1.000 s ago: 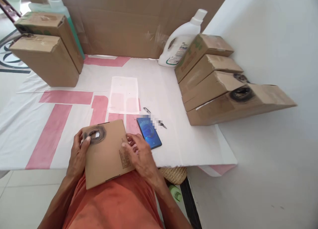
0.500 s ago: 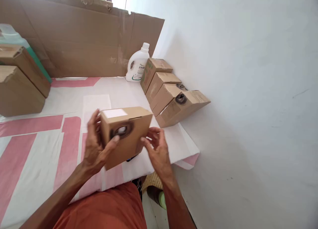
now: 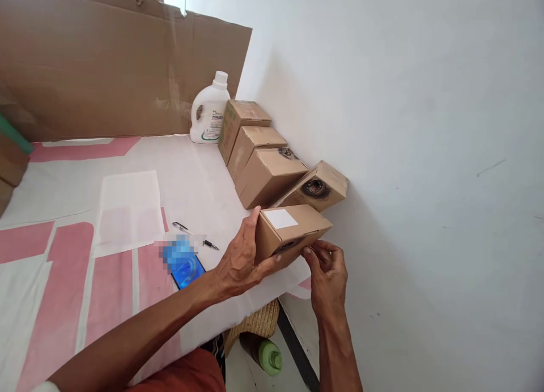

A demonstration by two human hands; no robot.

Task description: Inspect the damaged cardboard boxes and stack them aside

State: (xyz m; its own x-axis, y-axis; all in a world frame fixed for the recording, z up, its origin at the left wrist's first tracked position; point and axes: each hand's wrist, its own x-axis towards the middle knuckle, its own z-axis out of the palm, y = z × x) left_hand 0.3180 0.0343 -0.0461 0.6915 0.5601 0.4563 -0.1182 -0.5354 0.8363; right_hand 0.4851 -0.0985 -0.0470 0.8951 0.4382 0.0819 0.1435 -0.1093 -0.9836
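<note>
A small cardboard box (image 3: 291, 230) with a white label on top is held at the table's (image 3: 63, 211) right edge, next to a row of four similar boxes (image 3: 263, 165) along the white wall. The left hand (image 3: 240, 261) clasps its near end, fingers wrapped around it; the right hand (image 3: 327, 276) pinches its lower right corner with its fingertips. A phone (image 3: 187, 270) and pen (image 3: 195, 236) lie to the left, a white jug (image 3: 208, 111) at the back.

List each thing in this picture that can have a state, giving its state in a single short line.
Held box: closed, gripped by left hand and right hand.
Four boxes along the wall: closed.
Phone: screen lit.
White jug: capped, upright.
Pen: lying flat.
</note>
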